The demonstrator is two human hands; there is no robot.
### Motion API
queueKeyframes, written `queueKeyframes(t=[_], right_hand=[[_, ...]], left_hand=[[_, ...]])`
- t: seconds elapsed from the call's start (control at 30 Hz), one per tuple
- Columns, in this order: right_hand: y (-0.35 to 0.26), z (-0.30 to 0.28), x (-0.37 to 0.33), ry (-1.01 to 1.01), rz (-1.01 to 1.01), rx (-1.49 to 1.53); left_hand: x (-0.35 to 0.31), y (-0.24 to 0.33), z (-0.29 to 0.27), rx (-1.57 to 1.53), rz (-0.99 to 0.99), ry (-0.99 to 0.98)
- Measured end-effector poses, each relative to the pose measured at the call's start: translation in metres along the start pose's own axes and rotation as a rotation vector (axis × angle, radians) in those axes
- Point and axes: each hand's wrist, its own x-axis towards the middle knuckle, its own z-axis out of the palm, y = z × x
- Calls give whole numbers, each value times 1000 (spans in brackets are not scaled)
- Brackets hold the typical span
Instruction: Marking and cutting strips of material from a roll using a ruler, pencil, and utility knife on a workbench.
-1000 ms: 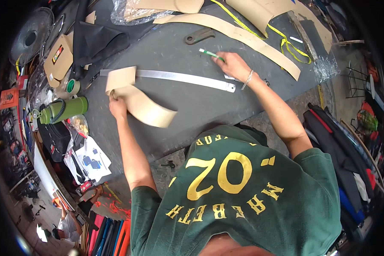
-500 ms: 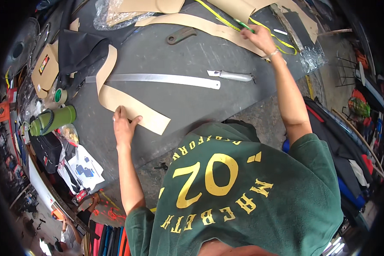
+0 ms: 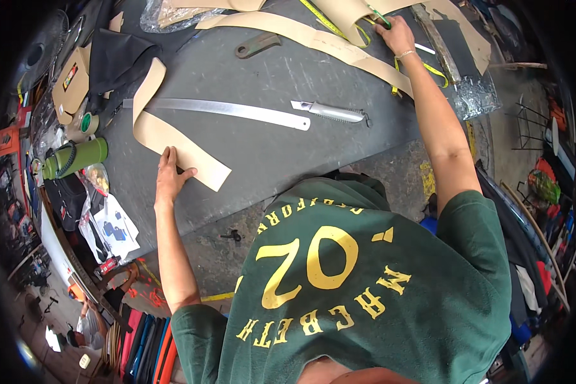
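Observation:
My left hand [image 3: 169,177] rests on the near end of a curling tan card strip [image 3: 184,155], fingers stretched over its edge and thumb apart. At the far right of the table, my right hand [image 3: 400,37] is closed on a slim green pen [image 3: 380,18], beside a tan sheet [image 3: 349,18] with a curled edge. A yellow tape measure [image 3: 323,17] runs by that sheet and partly under it. A long tan strip [image 3: 301,38] lies to the left of my right hand. Between my hands are a steel ruler [image 3: 237,114] and a utility knife [image 3: 331,112].
A dark flat tool with a hole [image 3: 258,46] lies on the grey table [image 3: 237,77]. Black fabric [image 3: 118,61], a tape roll [image 3: 89,123], a green bottle [image 3: 80,157] and a printed paper [image 3: 116,225] line the left side. A worn bar [image 3: 436,41] lies far right.
My right hand has moved farther away and slightly right with the pen, toward the curled sheet. My left hand stays on the strip. The whole view has shifted a little.

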Motion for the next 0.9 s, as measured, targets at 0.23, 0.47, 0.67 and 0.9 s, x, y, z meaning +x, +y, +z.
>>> queueKeyframes(t=[0.23, 0.47, 0.67, 0.9], right_hand=[[10, -113, -21, 699, 307, 386], [-63, -171, -66, 555, -21, 976], [-183, -53, -14, 52, -136, 901], [-243, 74, 132, -35, 21, 376]], left_hand=[[-8, -1, -4, 38, -57, 5], [-6, -1, 4, 9, -20, 2], [-6, 8, 8, -19, -17, 27], [-17, 20, 14, -85, -67, 90]])
